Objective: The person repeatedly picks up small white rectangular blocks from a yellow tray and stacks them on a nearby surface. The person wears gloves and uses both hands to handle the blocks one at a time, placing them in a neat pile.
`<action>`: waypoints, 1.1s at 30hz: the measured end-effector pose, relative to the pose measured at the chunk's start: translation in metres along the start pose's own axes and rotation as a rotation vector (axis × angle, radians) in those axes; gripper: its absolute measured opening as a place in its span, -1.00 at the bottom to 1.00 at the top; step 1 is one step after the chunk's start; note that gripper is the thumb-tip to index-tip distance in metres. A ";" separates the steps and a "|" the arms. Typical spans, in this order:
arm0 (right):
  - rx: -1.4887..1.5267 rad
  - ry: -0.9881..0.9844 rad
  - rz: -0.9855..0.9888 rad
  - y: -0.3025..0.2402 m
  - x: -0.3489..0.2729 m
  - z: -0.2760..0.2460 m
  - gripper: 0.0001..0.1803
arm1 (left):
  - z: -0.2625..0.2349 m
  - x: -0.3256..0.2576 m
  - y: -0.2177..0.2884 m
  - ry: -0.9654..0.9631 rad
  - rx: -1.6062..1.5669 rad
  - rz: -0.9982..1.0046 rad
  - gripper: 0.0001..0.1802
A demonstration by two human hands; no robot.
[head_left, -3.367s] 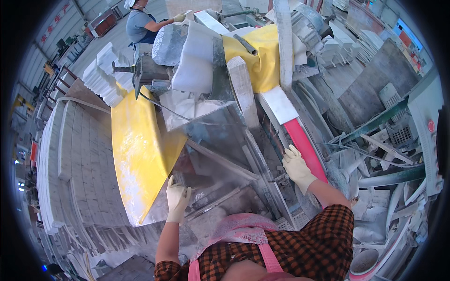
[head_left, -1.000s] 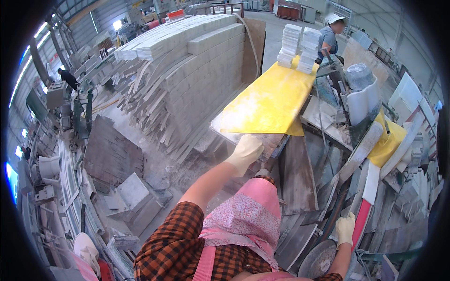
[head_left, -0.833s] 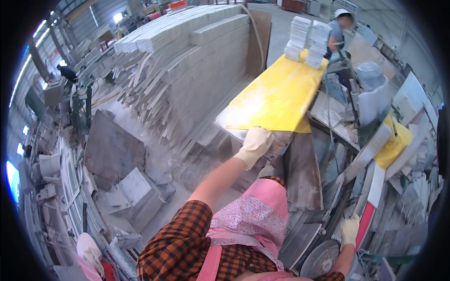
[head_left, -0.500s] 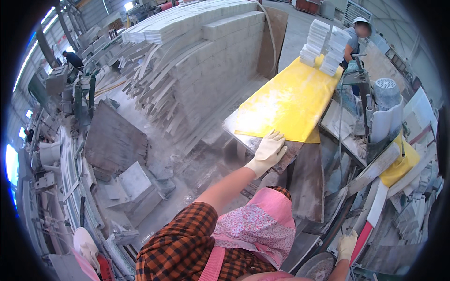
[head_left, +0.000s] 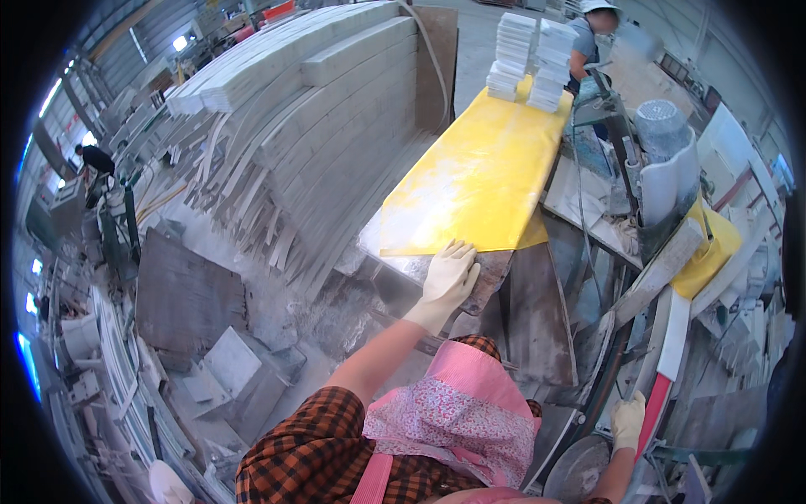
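My left hand (head_left: 449,279), in a cream glove, lies palm down at the near end of a long bench covered with a yellow sheet (head_left: 483,181). Its fingertips rest at the sheet's front edge, over the bare, whitish board end. Two stacks of thin white stone strips, a left stack (head_left: 510,57) and a right stack (head_left: 550,67), stand on the bench's far end. At the lower right my right hand (head_left: 627,422), also gloved, is closed beside a red and white rail (head_left: 653,410). What its fingers hold is hidden.
Left of the bench rises a large pile of pale stone slabs (head_left: 336,118). A co-worker (head_left: 585,46) stands behind the strip stacks. Beside the bench are a grey motor (head_left: 663,130) and a yellow cloth (head_left: 709,248). A brown board (head_left: 186,294) leans among scraps at left.
The whole view has shifted, so the bench and slab pile appear farther left. My left hand stays at the bench's near end, and my right hand remains closed by the rail.
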State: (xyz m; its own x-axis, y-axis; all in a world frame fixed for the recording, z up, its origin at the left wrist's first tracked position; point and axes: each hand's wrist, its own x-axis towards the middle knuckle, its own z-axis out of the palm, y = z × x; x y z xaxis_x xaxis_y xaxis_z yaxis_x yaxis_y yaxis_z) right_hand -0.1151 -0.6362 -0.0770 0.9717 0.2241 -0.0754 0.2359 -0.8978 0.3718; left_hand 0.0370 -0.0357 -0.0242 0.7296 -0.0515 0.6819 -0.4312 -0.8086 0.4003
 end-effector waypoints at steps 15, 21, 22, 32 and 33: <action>0.064 -0.076 0.004 -0.011 0.003 -0.026 -0.68 | -0.003 -0.002 -0.001 -0.260 0.086 -0.133 -0.66; 0.111 0.100 -0.004 -0.009 0.004 -0.005 -0.68 | 0.000 -0.004 0.000 -0.138 0.088 -0.073 -0.74; 0.119 0.148 0.000 -0.008 0.004 0.001 -0.68 | 0.001 -0.004 0.000 -0.067 0.076 -0.024 -0.80; 0.606 0.318 0.043 -0.010 0.011 0.023 -0.70 | -0.002 -0.002 0.000 -0.108 0.091 -0.022 -0.85; 0.778 0.303 0.073 -0.011 0.010 0.019 -0.71 | 0.000 -0.002 0.000 -0.083 0.083 -0.013 -0.85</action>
State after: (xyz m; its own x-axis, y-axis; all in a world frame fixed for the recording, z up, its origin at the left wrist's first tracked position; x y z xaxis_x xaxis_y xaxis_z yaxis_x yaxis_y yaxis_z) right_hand -0.1078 -0.6313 -0.0997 0.9648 0.1480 0.2176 0.2244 -0.8944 -0.3868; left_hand 0.0359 -0.0355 -0.0253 0.7781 -0.0863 0.6222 -0.3783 -0.8550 0.3546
